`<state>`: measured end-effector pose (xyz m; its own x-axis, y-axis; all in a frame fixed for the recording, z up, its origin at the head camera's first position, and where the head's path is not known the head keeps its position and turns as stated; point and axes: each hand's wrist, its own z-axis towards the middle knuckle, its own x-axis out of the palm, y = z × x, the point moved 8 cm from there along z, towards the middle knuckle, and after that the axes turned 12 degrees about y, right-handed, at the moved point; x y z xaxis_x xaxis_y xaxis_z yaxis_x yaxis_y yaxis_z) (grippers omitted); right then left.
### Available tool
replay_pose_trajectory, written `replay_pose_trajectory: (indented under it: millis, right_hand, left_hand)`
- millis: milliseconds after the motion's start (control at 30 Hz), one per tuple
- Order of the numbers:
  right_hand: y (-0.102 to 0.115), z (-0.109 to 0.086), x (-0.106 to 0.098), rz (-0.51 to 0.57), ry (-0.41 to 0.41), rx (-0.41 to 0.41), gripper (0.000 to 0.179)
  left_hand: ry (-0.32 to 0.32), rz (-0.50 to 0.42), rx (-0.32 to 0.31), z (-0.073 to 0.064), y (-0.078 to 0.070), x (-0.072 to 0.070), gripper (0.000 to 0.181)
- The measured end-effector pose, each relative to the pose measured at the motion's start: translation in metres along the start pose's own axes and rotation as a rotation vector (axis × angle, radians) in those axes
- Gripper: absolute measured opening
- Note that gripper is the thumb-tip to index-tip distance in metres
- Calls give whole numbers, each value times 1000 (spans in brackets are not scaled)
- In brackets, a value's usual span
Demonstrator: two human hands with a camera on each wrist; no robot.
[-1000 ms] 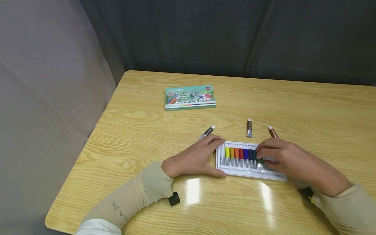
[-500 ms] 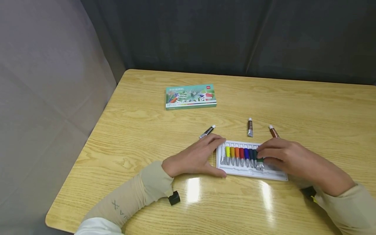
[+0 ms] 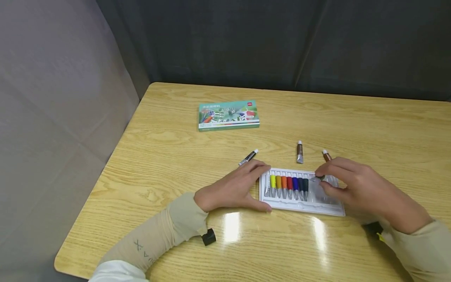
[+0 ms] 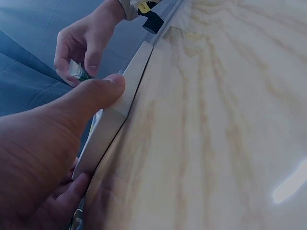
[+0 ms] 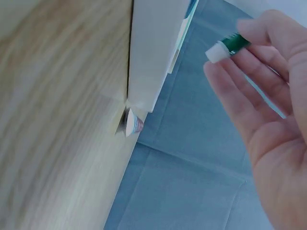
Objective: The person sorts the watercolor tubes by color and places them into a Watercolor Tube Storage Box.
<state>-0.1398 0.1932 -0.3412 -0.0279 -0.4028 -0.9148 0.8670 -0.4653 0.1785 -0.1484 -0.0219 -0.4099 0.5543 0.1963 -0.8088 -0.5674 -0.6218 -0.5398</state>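
Observation:
My left hand point(image 3: 232, 192) holds the left end of a white plastic tray point(image 3: 317, 210), thumb at the near edge and fingers at the far corner. In the tray lies a row of paint tubes, from a white one through yellow point(image 3: 273, 182), orange, red and blue to dark green. Over the tray's right part, my right hand point(image 3: 356, 184) pinches a green paint tube point(image 5: 234, 44) between thumb and fingers. Its white cap shows in the right wrist view, its silver end point(image 4: 76, 68) in the left wrist view. The right-hand slots beneath hold no tubes.
Beyond the tray lie a black tube point(image 3: 249, 156), a dark brown tube point(image 3: 299, 152) and a reddish-brown tube point(image 3: 327, 156), the last partly behind my right hand. A flat teal paint box point(image 3: 229, 116) rests farther back on the wooden table point(image 3: 169, 149).
My right hand has lifted the green tube out of the row and shifted slightly right with it, turning it. The left hand stays on the tray.

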Motion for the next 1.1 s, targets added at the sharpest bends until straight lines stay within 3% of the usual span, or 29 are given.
replay_pose_trajectory:
  millis: [200,367,533,700,900,1100]
  right_hand:
    - [-4,0,-1,-5,-10,20,46]
    - [-4,1,5,10,62,47,20]
    - [-3,2,10,11,105,66,15]
    - [2,3,10,42,59,-32,49]
    - [5,2,16,70,52,-128,49]
    - [3,1,23,39,111,-86,53]
  left_hand:
    - [2,-3,-3,-1,0,0,113]
    - [3,-1,-5,0,0,0,113]
    - [11,-4,-7,0,0,0,113]
    - [12,-6,-6,0,0,1,114]
    - [9,-4,-5,0,0,1,113]
    - [10,-3,-8,0,0,0,113]
